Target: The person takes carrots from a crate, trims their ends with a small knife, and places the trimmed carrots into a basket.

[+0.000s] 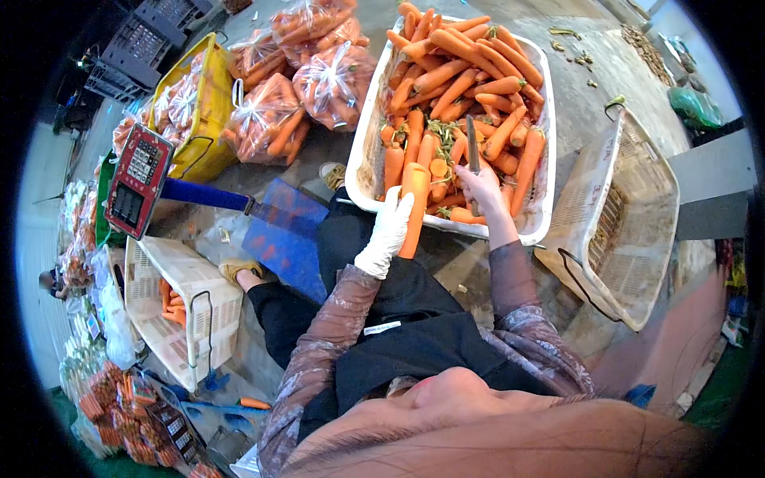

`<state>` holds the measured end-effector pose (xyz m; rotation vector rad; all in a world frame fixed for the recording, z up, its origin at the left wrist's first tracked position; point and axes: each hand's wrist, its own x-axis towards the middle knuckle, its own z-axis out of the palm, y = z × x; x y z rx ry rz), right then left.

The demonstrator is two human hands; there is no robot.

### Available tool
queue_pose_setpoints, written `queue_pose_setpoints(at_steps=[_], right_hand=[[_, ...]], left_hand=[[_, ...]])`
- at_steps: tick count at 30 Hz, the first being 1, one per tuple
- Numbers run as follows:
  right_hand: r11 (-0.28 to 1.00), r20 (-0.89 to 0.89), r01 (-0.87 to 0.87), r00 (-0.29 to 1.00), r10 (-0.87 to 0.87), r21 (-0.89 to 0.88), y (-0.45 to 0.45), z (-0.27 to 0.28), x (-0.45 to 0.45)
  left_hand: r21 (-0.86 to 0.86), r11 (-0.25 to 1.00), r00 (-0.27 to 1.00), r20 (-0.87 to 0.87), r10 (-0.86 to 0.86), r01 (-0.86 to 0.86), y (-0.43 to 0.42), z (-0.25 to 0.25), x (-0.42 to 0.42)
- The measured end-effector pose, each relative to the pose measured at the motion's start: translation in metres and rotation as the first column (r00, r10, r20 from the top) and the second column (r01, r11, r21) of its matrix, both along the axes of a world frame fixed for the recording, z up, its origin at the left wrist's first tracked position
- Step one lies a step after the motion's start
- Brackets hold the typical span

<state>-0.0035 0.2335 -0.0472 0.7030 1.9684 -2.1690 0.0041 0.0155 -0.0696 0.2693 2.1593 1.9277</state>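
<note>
My left hand (386, 231), in a white glove, is closed around a large carrot (413, 203) at the near edge of a white crate (545, 191). Bare and gloveless, my right hand (480, 189) grips a knife (472, 147) whose blade points away from me over the crate. Many loose carrots (454, 68) fill this crate. Between the two hands lie cut carrot ends (438, 168) and green leafy trimmings (446, 130). The knife and the held carrot are apart.
Tied plastic bags of carrots (335, 84) stand left of the crate, beside a yellow crate (199, 103). A scale display (139, 182) rises over a blue scale platform (279, 235). White baskets stand at the right (629, 231) and left (191, 311); the left one holds carrots.
</note>
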Motion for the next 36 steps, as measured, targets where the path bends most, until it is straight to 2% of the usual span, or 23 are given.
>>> queue_pose_setpoints(at_steps=[3,5,6,7,9,11,12,13,16,17,18,19,21,23,24,25,26,27,28,29,33,35,36], right_hand=[[0.980,0.028,-0.170,0.985,0.168,0.104,-0.026,0.018,0.007],[0.956,0.046,-0.286,0.958,0.283,0.065,-0.037,0.016,0.006],[0.946,0.054,-0.311,0.950,0.308,0.087,-0.030,0.020,0.003],[0.970,0.004,-0.179,0.983,0.181,0.163,-0.022,0.000,-0.004],[0.947,-0.045,0.096,0.995,-0.087,0.306,0.006,-0.013,-0.015],[0.630,-0.131,0.251,0.964,-0.232,0.735,0.046,-0.034,-0.028],[0.543,-0.080,0.227,0.956,-0.282,0.809,0.058,-0.027,-0.030],[0.453,-0.033,0.193,0.941,-0.336,0.871,0.068,-0.020,-0.032],[0.521,0.057,0.133,0.941,-0.333,0.843,0.082,-0.029,-0.048],[0.548,0.094,0.114,0.937,-0.337,0.828,0.084,-0.033,-0.053],[0.566,0.079,0.131,0.941,-0.330,0.814,0.089,-0.054,-0.060],[0.638,0.060,0.166,0.946,-0.317,0.752,0.093,-0.073,-0.065],[0.638,0.059,0.249,0.905,-0.421,0.729,0.091,-0.085,-0.076],[0.805,0.073,0.331,0.906,-0.417,0.493,0.082,-0.048,-0.067],[0.901,0.101,0.373,0.910,-0.402,0.221,0.074,-0.029,-0.058],[0.930,0.054,0.367,0.929,-0.367,0.010,0.070,-0.021,-0.050],[0.968,0.033,0.253,0.967,-0.253,0.003,0.066,-0.002,-0.035],[0.990,0.013,0.138,0.990,-0.138,0.001,0.064,0.018,-0.019],[1.000,-0.013,0.031,0.999,-0.031,0.000,0.061,0.027,-0.010],[0.997,-0.039,-0.074,0.997,0.074,0.002,0.060,0.037,0.000],[0.876,-0.105,-0.482,0.872,0.479,-0.002,0.045,0.090,0.022],[0.876,-0.110,-0.480,0.870,0.481,0.037,0.043,0.097,0.024],[0.934,-0.156,-0.355,0.922,0.355,0.027,0.046,0.098,0.023]], left_hand=[[0.142,0.990,0.998,0.067,-0.019,0.010,0.002,-0.011,-0.005],[0.497,0.857,0.953,0.304,-0.022,-0.139,0.011,0.012,-0.003],[0.590,0.796,0.863,0.465,-0.198,-0.136,-0.003,0.007,-0.006],[0.669,0.726,0.723,0.580,-0.375,-0.160,-0.018,0.015,-0.009],[0.719,0.636,0.734,0.588,-0.339,-0.282,-0.035,0.024,-0.012],[0.924,0.265,0.755,0.378,-0.536,-0.275,-0.081,0.023,-0.019],[0.830,0.394,0.749,0.540,-0.385,-0.395,-0.103,0.066,-0.014],[0.833,0.353,0.763,0.540,-0.355,-0.425,-0.137,0.081,-0.014],[0.913,0.177,0.909,0.393,-0.140,-0.367,-0.297,0.072,-0.023],[0.987,-0.022,0.964,0.152,-0.218,-0.161,-0.367,0.050,-0.032],[0.987,-0.021,0.964,0.150,-0.220,-0.159,-0.399,0.055,-0.027],[0.969,-0.041,0.968,0.246,0.041,-0.244,-0.425,0.065,-0.020],[0.920,-0.144,0.757,0.382,0.530,-0.363,-0.453,0.091,-0.013],[0.558,0.517,0.581,-0.074,0.810,-0.649,-0.392,0.103,-0.026],[0.220,0.688,0.575,-0.408,0.709,-0.692,-0.351,0.100,-0.033],[0.451,0.677,0.775,0.057,0.629,-0.582,-0.329,0.105,-0.041],[0.180,0.848,0.864,0.034,0.502,-0.499,-0.277,0.114,-0.040],[-0.146,0.872,0.842,-0.374,0.389,-0.467,-0.202,0.111,-0.026],[-0.170,0.942,0.900,-0.383,0.207,-0.289,-0.152,0.121,-0.011],[-0.475,0.837,0.747,-0.653,-0.128,-0.272,-0.117,0.129,-0.013],[-0.564,0.810,0.460,-0.769,-0.444,-0.161,-0.013,0.143,-0.013],[-0.752,0.654,0.716,-0.413,-0.563,0.080,0.014,0.135,-0.017],[-0.749,0.658,0.716,-0.416,-0.561,0.081,0.019,0.130,-0.018]])
